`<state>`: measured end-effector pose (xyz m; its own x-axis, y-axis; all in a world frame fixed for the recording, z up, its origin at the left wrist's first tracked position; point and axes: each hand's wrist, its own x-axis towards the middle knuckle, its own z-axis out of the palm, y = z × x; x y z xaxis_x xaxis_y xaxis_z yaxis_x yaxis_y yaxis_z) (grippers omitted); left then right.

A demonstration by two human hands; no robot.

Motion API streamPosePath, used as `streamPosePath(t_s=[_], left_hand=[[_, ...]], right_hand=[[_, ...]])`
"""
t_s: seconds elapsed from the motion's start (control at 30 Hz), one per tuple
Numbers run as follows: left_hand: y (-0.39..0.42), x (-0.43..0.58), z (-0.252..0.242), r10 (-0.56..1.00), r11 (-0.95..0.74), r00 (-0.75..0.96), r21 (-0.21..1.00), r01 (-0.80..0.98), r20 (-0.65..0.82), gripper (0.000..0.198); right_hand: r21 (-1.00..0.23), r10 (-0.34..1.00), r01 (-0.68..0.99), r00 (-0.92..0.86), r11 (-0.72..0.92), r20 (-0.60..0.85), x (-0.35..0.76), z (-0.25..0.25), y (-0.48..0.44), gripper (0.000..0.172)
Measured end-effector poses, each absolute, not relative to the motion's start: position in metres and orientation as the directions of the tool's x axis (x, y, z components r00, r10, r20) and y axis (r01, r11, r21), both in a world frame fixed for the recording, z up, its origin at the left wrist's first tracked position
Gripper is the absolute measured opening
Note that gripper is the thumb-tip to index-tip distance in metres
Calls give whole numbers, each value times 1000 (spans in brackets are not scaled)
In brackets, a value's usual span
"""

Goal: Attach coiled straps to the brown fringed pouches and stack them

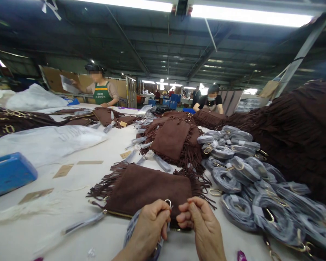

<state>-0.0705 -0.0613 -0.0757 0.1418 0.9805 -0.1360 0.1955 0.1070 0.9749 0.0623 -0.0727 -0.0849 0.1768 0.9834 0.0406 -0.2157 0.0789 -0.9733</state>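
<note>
A dark brown fringed pouch [149, 186] with a gold zipper lies flat on the white table in front of me. My left hand [153, 221] is closed at its near edge, pinching a metal clasp [168, 203]. Behind and below that hand shows a coiled strap [132, 226] in clear plastic, partly hidden by the fingers. Just to the right, my right hand [202, 223] is closed in a pinch, thumb against forefinger. Whatever is between those fingertips is too small to make out. A plastic-wrapped zipper pull [84, 222] extends from the pouch's left corner.
Many plastic-wrapped coiled straps [240, 170] are heaped on the right, beside a tall brown fringed pile [296, 141]. More brown pouches [171, 139] are stacked ahead. At left are a blue holder [12, 174] and paper tags [63, 171]. Two people [104, 92] work across the table.
</note>
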Motion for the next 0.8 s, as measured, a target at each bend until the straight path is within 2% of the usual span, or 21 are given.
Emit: streamPosePath(t_s=[0.1,0.3,0.5,0.67,0.8], left_hand=[[-62,-71,-78,984,83,140,974,211,-114,17],[-65,-73,-81,977,-18,209,966,259,-38,19],[-69,-74,-80,980,-129,187,927,353,65,21],[-68,-76,-83,953,-268,244,871,411,179,23],[-68,-76,-85,949,-286,247,860,422,195,23]], right_hand=[[-977,981,-204,193,64,24,62,-85,-73,38],[-978,996,-194,-59,-78,-67,64,-90,-70,38],[-962,993,-248,-7,-116,-118,65,-90,-69,33],[-984,994,-147,-56,-96,-89,66,-92,-70,37],[-993,994,-85,-76,-86,-79,65,-92,-70,38]])
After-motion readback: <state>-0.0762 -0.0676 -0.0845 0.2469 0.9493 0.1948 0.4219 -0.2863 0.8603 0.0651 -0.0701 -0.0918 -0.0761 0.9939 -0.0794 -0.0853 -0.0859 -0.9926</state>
